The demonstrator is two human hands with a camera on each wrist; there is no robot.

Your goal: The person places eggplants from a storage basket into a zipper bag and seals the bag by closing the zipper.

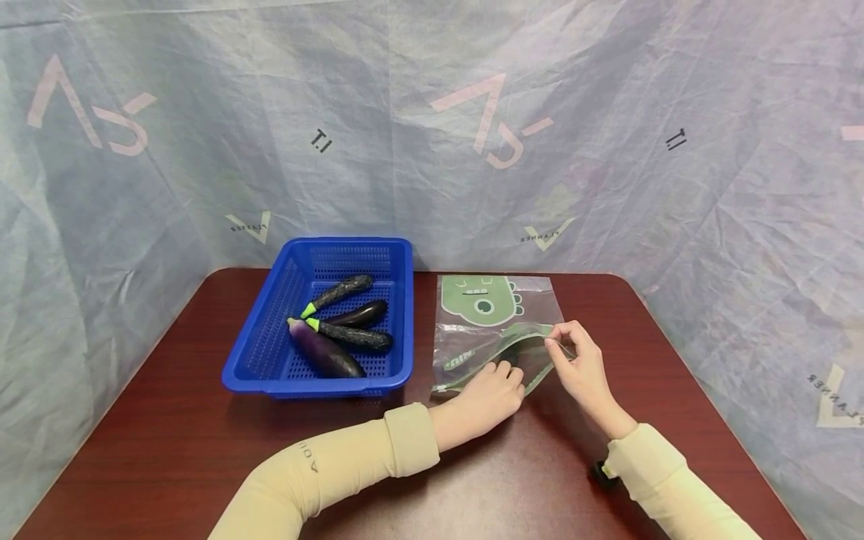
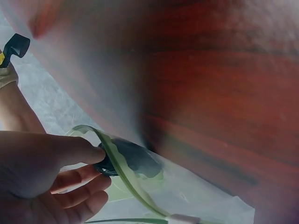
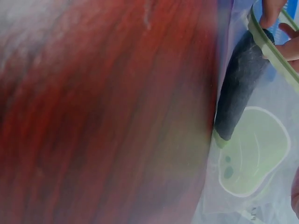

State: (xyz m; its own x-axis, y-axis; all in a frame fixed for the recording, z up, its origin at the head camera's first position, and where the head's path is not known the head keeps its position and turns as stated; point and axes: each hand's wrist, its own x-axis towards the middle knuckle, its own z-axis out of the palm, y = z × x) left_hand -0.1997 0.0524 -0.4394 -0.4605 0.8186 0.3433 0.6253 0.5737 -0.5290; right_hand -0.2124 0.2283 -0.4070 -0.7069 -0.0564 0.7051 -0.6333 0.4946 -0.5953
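A clear zip bag [image 1: 496, 300] with a green cartoon print lies flat, its mouth held apart toward me. My left hand [image 1: 487, 399] is at that mouth, thumb and fingers pinching the end of a dark, long vegetable with a light green tip [image 3: 240, 84]. Most of this vegetable lies inside the bag, green tip inward, as the right wrist view shows. In the left wrist view, the thumb meets its dark end [image 2: 107, 161] beside the green zip strip [image 2: 122, 168]. My right hand [image 1: 582, 371] pinches the bag's rim at the right corner.
Left of the bag stands a blue perforated basket [image 1: 232, 371]. Inside lie two smooth purple eggplants [image 1: 324, 352] and two rough dark vegetables with bright green tips [image 1: 354, 337]. A dark red wooden table [image 1: 162, 420] carries everything, with grey printed cloth [image 1: 378, 135] hanging behind and beside it.
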